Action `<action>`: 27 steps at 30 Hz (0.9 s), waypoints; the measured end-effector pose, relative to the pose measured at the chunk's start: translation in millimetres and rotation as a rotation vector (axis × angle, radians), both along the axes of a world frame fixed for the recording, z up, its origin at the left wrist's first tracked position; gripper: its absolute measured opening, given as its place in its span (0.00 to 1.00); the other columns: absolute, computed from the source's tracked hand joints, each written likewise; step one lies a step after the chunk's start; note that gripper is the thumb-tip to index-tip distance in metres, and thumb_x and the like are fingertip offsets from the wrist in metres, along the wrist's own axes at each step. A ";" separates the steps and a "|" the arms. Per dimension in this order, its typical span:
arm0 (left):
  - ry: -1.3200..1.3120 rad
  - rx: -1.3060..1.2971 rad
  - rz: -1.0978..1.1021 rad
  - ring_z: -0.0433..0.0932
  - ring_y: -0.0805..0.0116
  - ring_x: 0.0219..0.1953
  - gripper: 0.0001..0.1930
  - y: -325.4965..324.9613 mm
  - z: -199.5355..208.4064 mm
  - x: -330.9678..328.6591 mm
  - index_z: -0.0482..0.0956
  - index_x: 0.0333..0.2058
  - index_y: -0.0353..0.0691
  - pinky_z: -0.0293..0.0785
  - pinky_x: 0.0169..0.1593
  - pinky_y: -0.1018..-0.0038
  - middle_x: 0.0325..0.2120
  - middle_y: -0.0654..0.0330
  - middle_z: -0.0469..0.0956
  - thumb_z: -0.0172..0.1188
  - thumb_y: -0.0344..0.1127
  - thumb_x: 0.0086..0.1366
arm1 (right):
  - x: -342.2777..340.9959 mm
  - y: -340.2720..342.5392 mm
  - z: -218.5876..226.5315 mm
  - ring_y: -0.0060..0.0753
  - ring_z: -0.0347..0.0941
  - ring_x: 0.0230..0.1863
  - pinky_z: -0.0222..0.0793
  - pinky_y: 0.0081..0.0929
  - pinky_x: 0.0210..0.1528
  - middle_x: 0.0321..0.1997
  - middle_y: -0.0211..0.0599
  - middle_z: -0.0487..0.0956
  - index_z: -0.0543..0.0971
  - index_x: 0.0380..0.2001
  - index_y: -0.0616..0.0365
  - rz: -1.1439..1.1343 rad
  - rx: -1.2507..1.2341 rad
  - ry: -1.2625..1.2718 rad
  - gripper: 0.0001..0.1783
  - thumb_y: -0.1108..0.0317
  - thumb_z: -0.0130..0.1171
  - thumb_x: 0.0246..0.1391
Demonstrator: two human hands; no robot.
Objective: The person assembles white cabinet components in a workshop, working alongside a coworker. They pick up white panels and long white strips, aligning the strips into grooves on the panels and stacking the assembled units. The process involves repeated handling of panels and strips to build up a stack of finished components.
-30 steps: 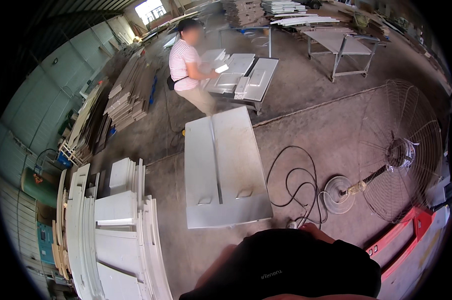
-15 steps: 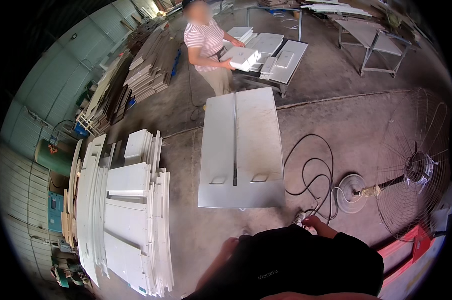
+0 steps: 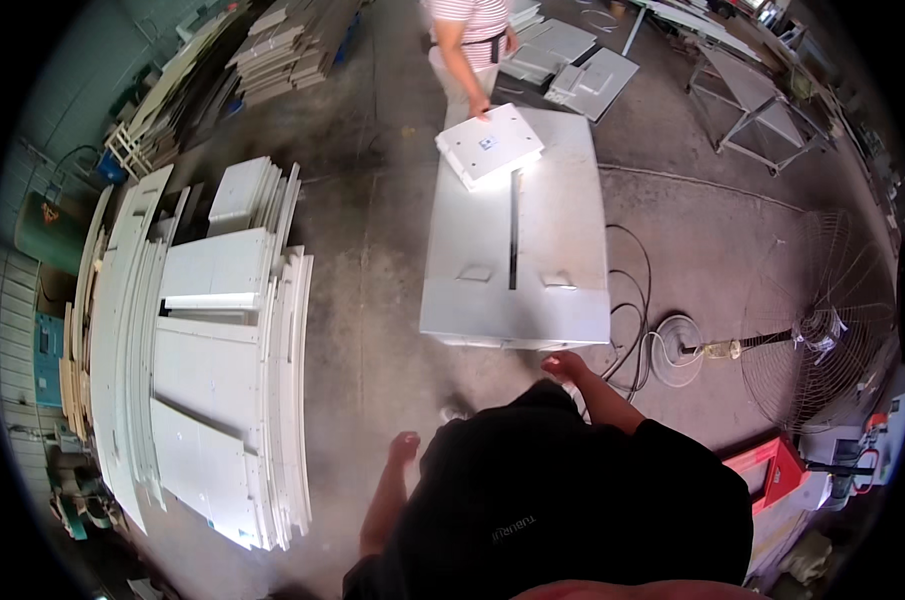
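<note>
My left hand [image 3: 404, 447] hangs low at my side, away from everything; its fingers are too small and blurred to read, and I see nothing in it. Just off the near edge of a grey metal-topped table [image 3: 472, 310] is my right hand [image 3: 560, 366], fingers loosely bent and apart, holding nothing. The table has a long dark slot and two raised handles near my end. At its far end a co-worker's hand [image 3: 480, 108] grips the edge of a small stack of white panels [image 3: 502, 150], which is tilted over the tabletop.
White boards [image 3: 212, 270] stand in stacks on the left. On the right are a black cable [image 3: 644, 300], a wire-caged floor fan [image 3: 817, 325] and a red frame [image 3: 772, 475]. Behind the co-worker [image 3: 462, 40], another table bears white panels [image 3: 592, 80]; a wheeled rack [image 3: 747, 95] stands far right.
I am closer to the table. The co-worker has brought the white panels from the far table over the grey tabletop, now seen with one hand on them. My right hand has come up near the table's edge.
</note>
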State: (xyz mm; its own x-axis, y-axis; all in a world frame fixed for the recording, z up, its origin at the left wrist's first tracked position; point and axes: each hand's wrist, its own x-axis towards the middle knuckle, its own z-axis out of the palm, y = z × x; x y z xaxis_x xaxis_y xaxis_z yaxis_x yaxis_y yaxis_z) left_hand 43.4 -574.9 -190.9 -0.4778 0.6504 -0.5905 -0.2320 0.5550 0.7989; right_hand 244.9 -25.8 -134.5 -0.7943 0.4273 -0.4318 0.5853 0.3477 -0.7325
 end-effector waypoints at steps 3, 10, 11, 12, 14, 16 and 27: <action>0.146 -0.136 0.143 0.80 0.70 0.28 0.15 -17.0 5.7 -43.6 0.81 0.45 0.44 0.77 0.32 0.70 0.29 0.59 0.83 0.61 0.40 0.60 | -37.0 -33.7 0.9 0.25 0.70 0.27 0.69 0.30 0.36 0.23 0.33 0.78 0.80 0.27 0.53 -0.018 0.057 -0.060 0.16 0.51 0.60 0.52; 0.327 -0.281 -0.364 0.81 0.57 0.34 0.16 -7.8 58.5 -120.6 0.81 0.43 0.44 0.77 0.39 0.66 0.31 0.53 0.83 0.57 0.47 0.63 | -123.6 -64.2 77.8 0.29 0.79 0.35 0.73 0.30 0.43 0.30 0.35 0.83 0.83 0.34 0.55 -0.069 0.003 -0.182 0.17 0.53 0.57 0.53; 0.334 -0.260 -0.362 0.81 0.56 0.35 0.16 -0.1 57.7 -130.0 0.81 0.43 0.45 0.77 0.39 0.65 0.31 0.53 0.83 0.56 0.47 0.63 | -141.4 -63.2 71.5 0.29 0.79 0.34 0.73 0.30 0.43 0.30 0.35 0.83 0.83 0.34 0.55 -0.090 -0.017 -0.147 0.17 0.53 0.57 0.53; 0.347 -0.247 -0.383 0.81 0.55 0.35 0.17 12.2 60.3 -146.7 0.81 0.43 0.45 0.77 0.40 0.65 0.32 0.53 0.83 0.56 0.48 0.63 | -149.1 -61.6 58.7 0.30 0.79 0.34 0.73 0.30 0.42 0.30 0.35 0.83 0.83 0.34 0.55 -0.136 -0.054 -0.116 0.17 0.53 0.57 0.54; 0.372 -0.235 -0.422 0.81 0.54 0.37 0.17 38.4 68.9 -182.6 0.81 0.43 0.45 0.77 0.41 0.64 0.32 0.52 0.82 0.55 0.48 0.63 | -166.1 -66.4 30.2 0.30 0.79 0.32 0.74 0.30 0.41 0.30 0.35 0.83 0.83 0.33 0.57 -0.271 -0.174 -0.049 0.16 0.55 0.56 0.56; 0.407 -0.259 -0.440 0.80 0.52 0.38 0.17 54.0 82.3 -224.1 0.81 0.43 0.45 0.76 0.42 0.63 0.33 0.51 0.82 0.54 0.49 0.64 | -199.5 -72.3 27.7 0.31 0.79 0.32 0.74 0.31 0.41 0.30 0.36 0.83 0.83 0.34 0.57 -0.298 -0.233 -0.032 0.19 0.53 0.54 0.55; 0.567 -0.100 -0.674 0.80 0.54 0.39 0.17 319.6 169.8 -451.1 0.80 0.40 0.36 0.75 0.46 0.64 0.35 0.50 0.81 0.53 0.44 0.65 | -286.1 30.1 93.9 0.40 0.80 0.39 0.74 0.36 0.44 0.37 0.40 0.83 0.83 0.41 0.48 -0.821 0.119 0.011 0.20 0.46 0.58 0.55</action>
State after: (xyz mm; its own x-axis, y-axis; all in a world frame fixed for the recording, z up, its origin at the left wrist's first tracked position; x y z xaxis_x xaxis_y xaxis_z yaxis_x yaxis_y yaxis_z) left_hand -407.7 -255.3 -21.0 -0.2499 0.8573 -0.4501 0.5854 0.5040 0.6350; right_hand -41.2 4.3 -40.5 -0.2140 0.9152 -0.3415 0.6798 -0.1115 -0.7249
